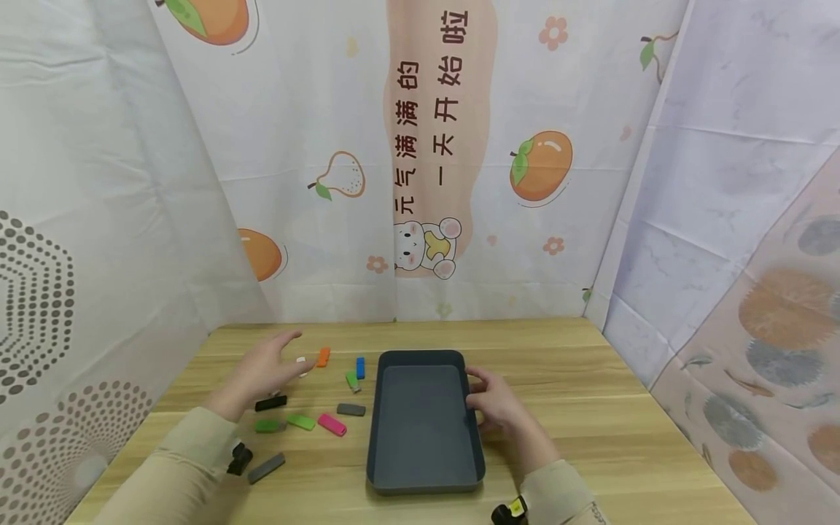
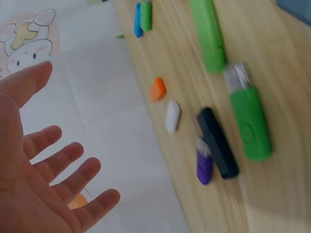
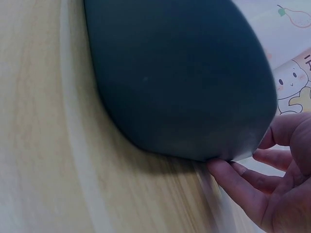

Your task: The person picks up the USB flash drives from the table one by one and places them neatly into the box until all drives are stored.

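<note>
My left hand [image 1: 262, 372] hovers with spread fingers over the left side of the table, holding nothing. Below and around it lie several USB sticks: a black one [image 2: 217, 143], a purple one [image 2: 204, 164], a green one [image 2: 250, 124] with its metal plug showing, a white one [image 2: 172, 116] and an orange one [image 1: 324, 357]. A dark grey rectangular tray [image 1: 426, 423] stands in the middle, its inside bare. At the tray's right long side, my right hand [image 1: 497, 401] grips the edge, fingertips at the rim.
Between left hand and tray lie a pink USB stick [image 1: 332, 424], a blue one [image 1: 360, 367], a grey one [image 1: 351, 410] and light green ones. Another grey stick [image 1: 266, 468] lies near the left sleeve. Printed curtains [image 1: 328, 240] enclose the wooden table [image 1: 577, 437] behind and at both sides.
</note>
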Demonstrator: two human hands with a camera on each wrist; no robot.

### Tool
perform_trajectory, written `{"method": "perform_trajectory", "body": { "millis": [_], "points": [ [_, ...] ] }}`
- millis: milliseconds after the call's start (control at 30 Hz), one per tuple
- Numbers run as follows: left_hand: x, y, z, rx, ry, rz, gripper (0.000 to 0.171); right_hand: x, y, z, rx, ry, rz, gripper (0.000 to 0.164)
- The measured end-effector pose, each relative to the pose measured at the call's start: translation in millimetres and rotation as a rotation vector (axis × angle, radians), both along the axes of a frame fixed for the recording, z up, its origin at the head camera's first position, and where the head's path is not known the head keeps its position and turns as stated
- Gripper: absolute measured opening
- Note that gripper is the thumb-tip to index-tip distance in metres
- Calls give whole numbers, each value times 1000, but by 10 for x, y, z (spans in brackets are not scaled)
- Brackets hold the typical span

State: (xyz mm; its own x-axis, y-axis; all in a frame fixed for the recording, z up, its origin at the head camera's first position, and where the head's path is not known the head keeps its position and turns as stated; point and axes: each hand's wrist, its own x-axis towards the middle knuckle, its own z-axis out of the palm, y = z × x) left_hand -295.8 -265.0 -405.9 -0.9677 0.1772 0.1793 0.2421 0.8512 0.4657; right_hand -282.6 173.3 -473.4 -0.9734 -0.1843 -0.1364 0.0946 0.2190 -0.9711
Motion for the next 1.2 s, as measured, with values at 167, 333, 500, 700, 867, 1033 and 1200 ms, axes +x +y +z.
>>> {"method": "perform_trajectory", "body": {
  "millis": [167, 333, 500, 700, 867, 1033, 1200],
  "points": [
    [3, -128, -65, -45, -15, -3, 82, -11, 1, 3, 3, -1, -10, 75],
    [33, -229, -130, -86, -31, 6, 83, -12, -7, 10, 1, -8, -12, 77],
    [54, -310, -227, -148, -22, -5, 77, -15, -6, 11, -4, -9, -10, 77],
    [55, -398, -339, -200, -71, -9, 56, -14, -6, 2, -12, -11, -2, 77],
    [79, -418, -386, -188, -125, 11, 35, -19, -4, 12, 2, -8, -4, 76],
    [102, -435, -412, -142, -187, 17, 33, -18, -1, 12, 14, -6, -9, 75],
    [105, -448, -418, -151, -212, 27, 30, -10, 0, 0, 12, 5, -7, 75]
  ]
}}
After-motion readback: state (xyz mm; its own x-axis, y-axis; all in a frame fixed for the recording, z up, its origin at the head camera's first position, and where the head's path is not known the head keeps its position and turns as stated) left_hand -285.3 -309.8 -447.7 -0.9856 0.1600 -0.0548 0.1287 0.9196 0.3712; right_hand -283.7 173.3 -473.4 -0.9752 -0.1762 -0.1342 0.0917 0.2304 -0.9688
